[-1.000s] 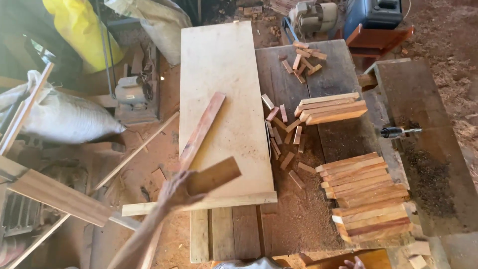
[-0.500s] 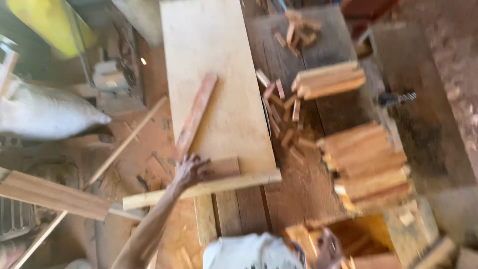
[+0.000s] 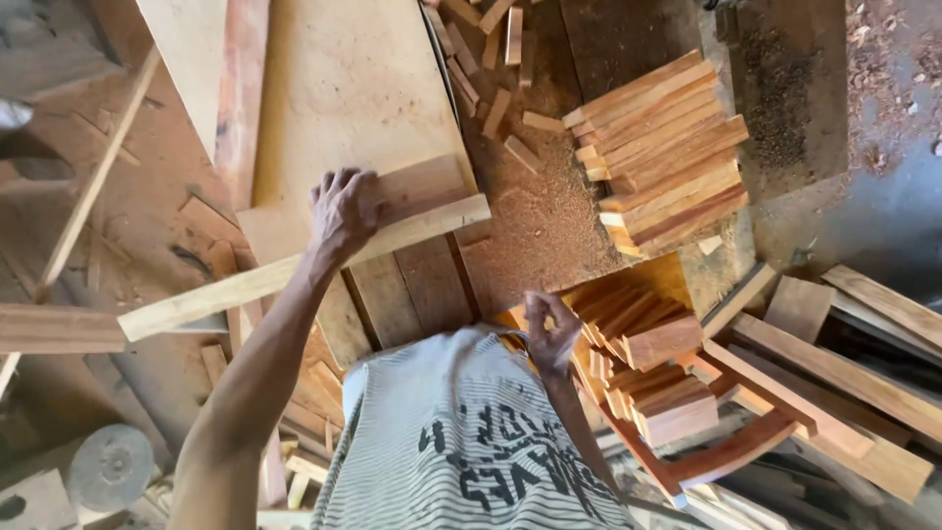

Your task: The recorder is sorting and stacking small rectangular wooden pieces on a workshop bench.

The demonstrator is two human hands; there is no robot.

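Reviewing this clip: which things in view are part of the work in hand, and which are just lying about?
In hand:
- left hand pressing on a short board
- long batten under it
- right hand by the crate of cut blocks

Lying about:
- stacked slats
- small offcuts
- sawdust
- round disc

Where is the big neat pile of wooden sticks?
In the head view, the stack of cut wooden strips lies on the workbench at upper right, beside the sawdust patch and above the crate of wood blocks near the right hand.
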